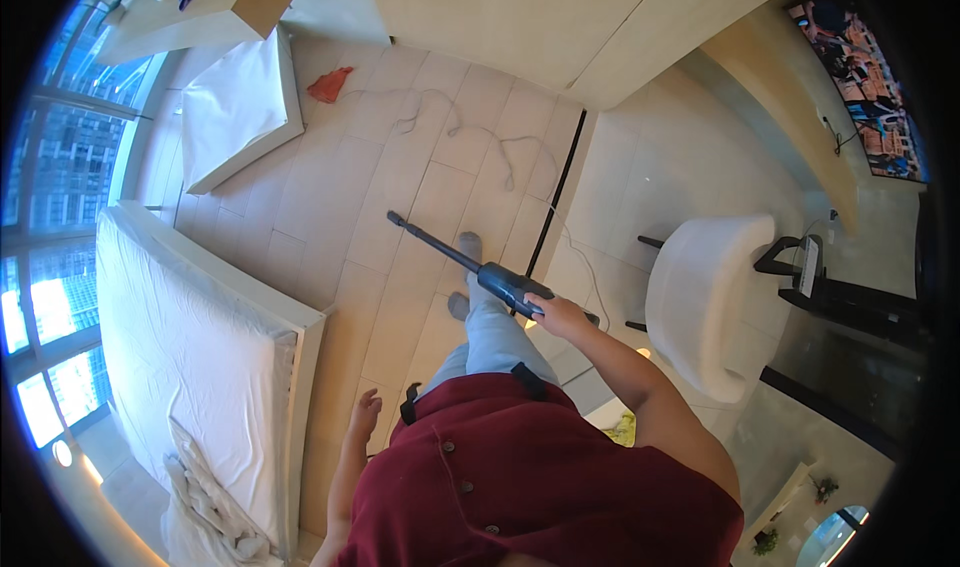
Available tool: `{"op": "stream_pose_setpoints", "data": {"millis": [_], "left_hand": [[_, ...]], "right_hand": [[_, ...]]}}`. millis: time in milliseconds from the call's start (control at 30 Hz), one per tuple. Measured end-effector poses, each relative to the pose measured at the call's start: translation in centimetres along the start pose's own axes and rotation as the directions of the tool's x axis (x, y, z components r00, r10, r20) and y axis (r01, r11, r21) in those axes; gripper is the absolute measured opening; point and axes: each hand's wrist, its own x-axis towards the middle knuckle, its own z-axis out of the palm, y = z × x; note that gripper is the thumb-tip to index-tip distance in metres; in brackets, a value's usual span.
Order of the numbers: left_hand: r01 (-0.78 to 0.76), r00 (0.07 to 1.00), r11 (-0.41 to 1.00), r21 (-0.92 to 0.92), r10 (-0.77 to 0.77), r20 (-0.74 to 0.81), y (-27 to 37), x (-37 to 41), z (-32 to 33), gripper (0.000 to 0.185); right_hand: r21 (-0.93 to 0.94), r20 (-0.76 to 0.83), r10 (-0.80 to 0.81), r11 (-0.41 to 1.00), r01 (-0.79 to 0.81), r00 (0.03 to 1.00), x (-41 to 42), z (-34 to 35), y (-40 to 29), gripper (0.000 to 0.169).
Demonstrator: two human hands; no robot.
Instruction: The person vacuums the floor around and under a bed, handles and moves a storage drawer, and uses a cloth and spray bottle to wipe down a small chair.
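My right hand (553,316) grips the rear of what looks like a dark handheld vacuum cleaner (504,283). Its narrow tube (442,248) points forward and left above the tiled floor, ending in a small dark nozzle (394,218). I cannot tell whether that nozzle touches the tiles. My left hand (366,411) hangs free at my side, fingers loosely bent and holding nothing. The nearest thing to it is the white-covered mattress (202,342) on the left. My feet, in grey socks (459,306), stand on the floor just beneath the tube.
A thin pale cord (487,128) winds over the floor near a crumpled orange cloth (330,85). A white padded panel (240,109) lies ahead on the left. To my right is a white upholstered chair (697,304) by a dark desk (862,304). A black strip (559,184) crosses the floor.
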Motion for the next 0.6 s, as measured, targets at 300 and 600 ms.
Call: {"op": "stream_pose_setpoints", "data": {"millis": [300, 600], "left_hand": [[-0.145, 0.989, 0.989, 0.033, 0.146, -0.017, 4.8, 1.5, -1.3, 0.041], [-0.058, 0.964, 0.996, 0.065, 0.039, 0.262, -4.2, -4.9, -1.4, 0.054]], "right_hand": [[0.237, -0.218, 0.3, 0.939, -0.248, 0.929, 5.3, -1.8, 3.5, 0.049], [0.366, -0.205, 0.214, 0.922, -0.128, 0.955, 6.5, -3.6, -1.3, 0.05]]}}
